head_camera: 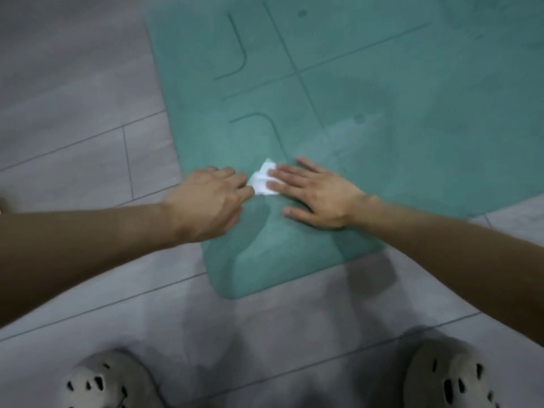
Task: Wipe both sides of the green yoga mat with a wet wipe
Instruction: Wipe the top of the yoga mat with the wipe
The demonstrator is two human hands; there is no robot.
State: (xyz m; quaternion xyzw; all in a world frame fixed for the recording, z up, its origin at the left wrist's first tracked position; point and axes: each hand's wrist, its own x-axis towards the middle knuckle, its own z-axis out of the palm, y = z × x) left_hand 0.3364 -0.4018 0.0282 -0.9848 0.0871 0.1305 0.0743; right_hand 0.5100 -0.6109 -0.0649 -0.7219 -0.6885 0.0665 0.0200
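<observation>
Clogs [450,378], left hand [206,198] pinching wet wipe [262,181], right hand [315,195] flat, green mat [382,83]

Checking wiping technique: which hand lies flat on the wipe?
The right hand, fingers straight over the wet wipe; the left hand pinches its edge with curled fingers.

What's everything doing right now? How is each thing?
green yoga mat: unrolled flat on the floor, with darker damp-looking patches.
wet wipe: folded, lying on the mat.
right hand: flat, fingers pressing the wipe.
left hand: fingers curled at the wipe's edge; grip unclear.
shoes: on the floor.
</observation>
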